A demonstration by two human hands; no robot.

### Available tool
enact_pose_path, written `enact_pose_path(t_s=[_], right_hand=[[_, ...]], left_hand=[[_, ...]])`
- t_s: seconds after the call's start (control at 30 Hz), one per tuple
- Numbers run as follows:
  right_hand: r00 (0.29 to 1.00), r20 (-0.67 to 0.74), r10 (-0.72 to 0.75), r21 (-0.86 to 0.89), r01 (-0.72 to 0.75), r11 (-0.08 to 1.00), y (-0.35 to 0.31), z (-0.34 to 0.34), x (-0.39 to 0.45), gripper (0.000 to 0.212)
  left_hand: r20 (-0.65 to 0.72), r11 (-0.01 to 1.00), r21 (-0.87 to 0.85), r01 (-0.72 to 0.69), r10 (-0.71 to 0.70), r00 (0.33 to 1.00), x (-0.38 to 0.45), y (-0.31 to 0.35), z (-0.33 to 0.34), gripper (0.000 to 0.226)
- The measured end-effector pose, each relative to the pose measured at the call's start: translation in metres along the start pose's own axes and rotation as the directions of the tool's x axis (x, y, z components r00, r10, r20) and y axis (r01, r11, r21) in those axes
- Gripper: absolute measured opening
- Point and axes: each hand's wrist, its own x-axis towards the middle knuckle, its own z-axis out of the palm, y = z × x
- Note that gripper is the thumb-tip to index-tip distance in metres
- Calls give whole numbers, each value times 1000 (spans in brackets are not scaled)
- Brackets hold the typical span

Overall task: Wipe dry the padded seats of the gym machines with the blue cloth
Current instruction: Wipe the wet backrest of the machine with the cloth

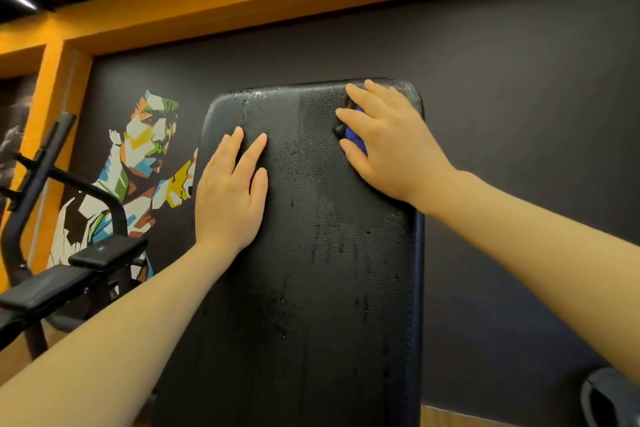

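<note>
Both forearms reach up the pad (311, 253). R hand (388, 149) presses blue cloth (356, 139) under spread fingers at top-right corner; wet length runs down below fingertips. L hand (230, 194) flat, steadying, holds nothing.

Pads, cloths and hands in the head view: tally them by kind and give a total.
Black pads: 3, the big wet pad and two on the machine at left
Blue cloth: 1, under the right hand
Hands: 2, left hand, right hand
Total: 6
</note>
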Motion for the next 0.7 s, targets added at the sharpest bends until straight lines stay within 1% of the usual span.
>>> enact_pose_path(t_s=[0.13, 0.27, 0.43, 0.53, 0.63, 0.7], right_hand=[[998, -20, -56, -12, 56, 998, -17, 0, -26, 46], [996, 1, -93, -2, 93, 996, -32, 1, -48, 47], [993, -27, -116, -28, 115, 993, -16, -3, -35, 48], [997, -45, -56, -67, 53, 996, 10, -6, -7, 49], [998, 9, 55, -44, -54, 998, 33, -15, 18, 52], [995, 39, 96, -12, -96, 995, 39, -17, 22, 53]], left_hand=[[-9, 1000, -3, 1, -1, 1000, -1, 1, 1, 51], [-11, 1000, -14, 3, -3, 1000, -1, 0, 1, 51], [-18, 1000, -26, -4, 4, 1000, -1, 0, 0, 51], [-25, 1000, -29, -11, 10, 1000, -1, -1, -1, 54], [-25, 1000, -27, -5, 4, 1000, -1, -1, 0, 54], [-24, 1000, -21, -2, 2, 1000, -1, -2, 1, 52]])
